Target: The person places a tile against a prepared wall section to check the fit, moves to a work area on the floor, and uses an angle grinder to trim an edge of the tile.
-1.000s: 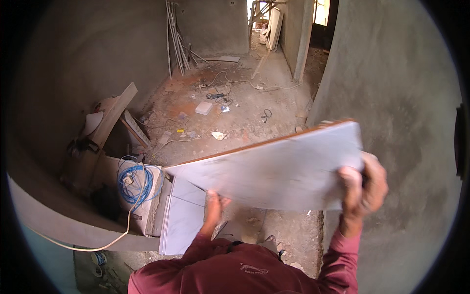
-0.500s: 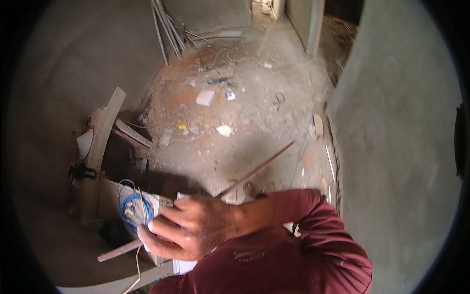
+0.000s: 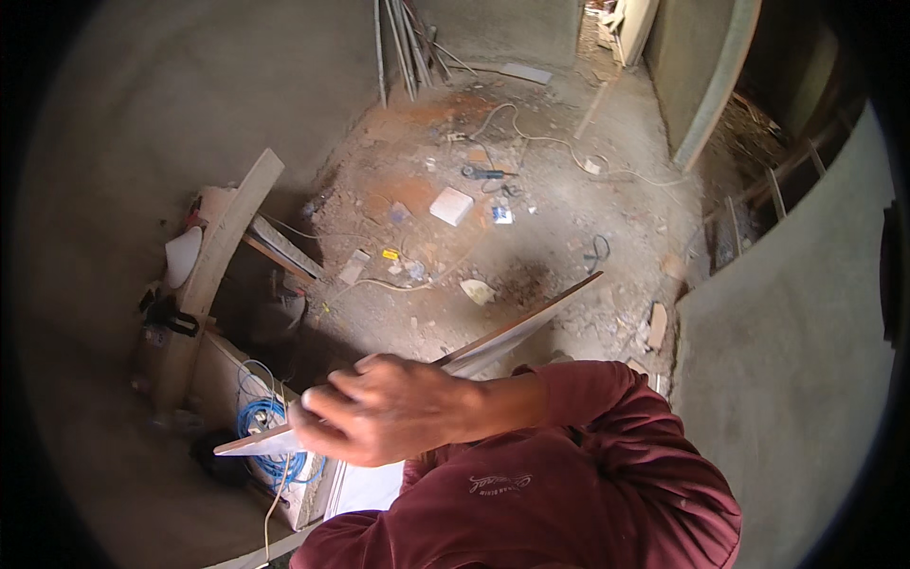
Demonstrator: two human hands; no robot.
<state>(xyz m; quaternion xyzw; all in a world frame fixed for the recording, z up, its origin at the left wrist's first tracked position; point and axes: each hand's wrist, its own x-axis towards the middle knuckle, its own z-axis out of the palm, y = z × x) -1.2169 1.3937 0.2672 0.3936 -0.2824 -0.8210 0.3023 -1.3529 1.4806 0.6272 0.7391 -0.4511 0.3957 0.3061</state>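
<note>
My right hand (image 3: 389,410) reaches across my chest to the left, its fingers closed over the upper edge of a long thin slab. The slab (image 3: 521,327) looks like a tile, with a brown edge and a pale, shiny face; it slants from lower left to upper right. Its left end (image 3: 251,443) passes in front of a coil of blue cable (image 3: 258,417). Below my hand is a white flat surface (image 3: 365,488). My left hand is not in view; only the maroon sleeve on that side shows.
A pale plank (image 3: 227,232) leans at the left beside a white cone-shaped thing (image 3: 183,256). Rubble covers the floor, with an angle grinder (image 3: 485,174), its cord and a white box (image 3: 451,206). Poles (image 3: 408,47) stand in the far corner; a doorway (image 3: 758,180) is at right.
The view has shifted, so the room appears farther right. The slab has tilted and now shows more of its pale face; my right hand still grips it.
</note>
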